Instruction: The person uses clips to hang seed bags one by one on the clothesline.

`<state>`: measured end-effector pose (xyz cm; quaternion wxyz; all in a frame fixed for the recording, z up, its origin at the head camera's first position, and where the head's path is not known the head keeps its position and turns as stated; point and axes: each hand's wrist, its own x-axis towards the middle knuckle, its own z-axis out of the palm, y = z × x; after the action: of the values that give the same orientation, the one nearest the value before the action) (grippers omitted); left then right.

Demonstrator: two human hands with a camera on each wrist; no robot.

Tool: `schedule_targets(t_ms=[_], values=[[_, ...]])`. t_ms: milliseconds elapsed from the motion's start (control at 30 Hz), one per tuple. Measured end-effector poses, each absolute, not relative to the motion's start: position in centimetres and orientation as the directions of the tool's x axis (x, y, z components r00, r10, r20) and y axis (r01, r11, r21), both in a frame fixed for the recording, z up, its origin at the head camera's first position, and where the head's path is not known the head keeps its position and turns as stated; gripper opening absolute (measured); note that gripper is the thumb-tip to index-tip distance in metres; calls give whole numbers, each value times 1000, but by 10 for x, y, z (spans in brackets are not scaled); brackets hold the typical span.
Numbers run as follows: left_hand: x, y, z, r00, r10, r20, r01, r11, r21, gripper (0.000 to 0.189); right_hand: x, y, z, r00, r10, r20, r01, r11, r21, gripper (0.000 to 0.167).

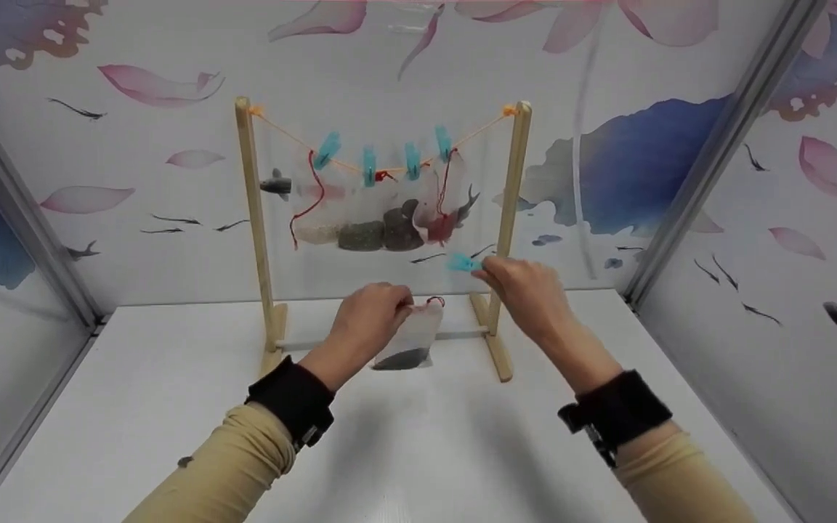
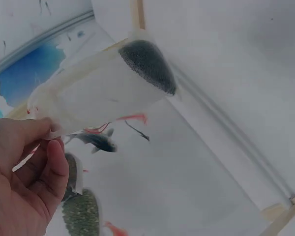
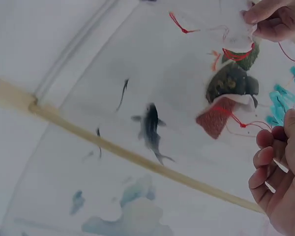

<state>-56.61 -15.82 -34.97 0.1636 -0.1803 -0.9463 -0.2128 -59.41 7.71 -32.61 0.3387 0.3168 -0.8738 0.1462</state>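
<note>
My left hand (image 1: pixel 371 316) pinches the upper edge of a small translucent drawstring bag (image 1: pixel 422 323) with a red cord. Dark fine grains (image 2: pixel 148 66) fill the bag's bottom end in the left wrist view. To the right, my right hand (image 1: pixel 531 290) pinches a light-blue clothespin (image 1: pixel 463 262) between thumb and fingers. Beyond both hands, several filled drawstring bags (image 1: pixel 360 235) hang side by side from an orange line (image 1: pixel 284 131). Blue clothespins (image 1: pixel 369 165) sit along that line, and red cords (image 1: pixel 319 190) dangle from the bags.
Two wooden posts (image 1: pixel 253 218) hold up the line, joined low down by a pale crossbar (image 1: pixel 458 335) and standing on wooden feet (image 1: pixel 498 356). The rack stands on a white table (image 1: pixel 171 407). Walls printed with fish and petals (image 1: pixel 150 86) enclose the back and sides.
</note>
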Motion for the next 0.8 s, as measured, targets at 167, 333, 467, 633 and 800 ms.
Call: schedule_targets(t_ms=[167, 333, 467, 633, 800], values=[[-584, -138, -322, -865, 309, 396, 438, 850, 294, 11, -624, 82, -268, -479, -510, 715, -620, 773, 136, 27], [-601, -119, -295, -846, 293, 445, 431, 868, 248, 13, -644, 83, -221, -518, -540, 663, -488, 823, 289, 28], [-618, -102, -276, -814, 264, 518, 420, 883, 210, 15, -657, 80, -197, -574, -546, 610, -399, 837, 373, 27], [-638, -83, -251, -805, 240, 542, 405, 891, 207, 19, -668, 73, -178, -639, -538, 550, -338, 838, 428, 27], [-658, -70, -232, -785, 194, 589, 363, 914, 183, 18, -679, 67, -165, -662, -536, 523, -315, 833, 455, 28]])
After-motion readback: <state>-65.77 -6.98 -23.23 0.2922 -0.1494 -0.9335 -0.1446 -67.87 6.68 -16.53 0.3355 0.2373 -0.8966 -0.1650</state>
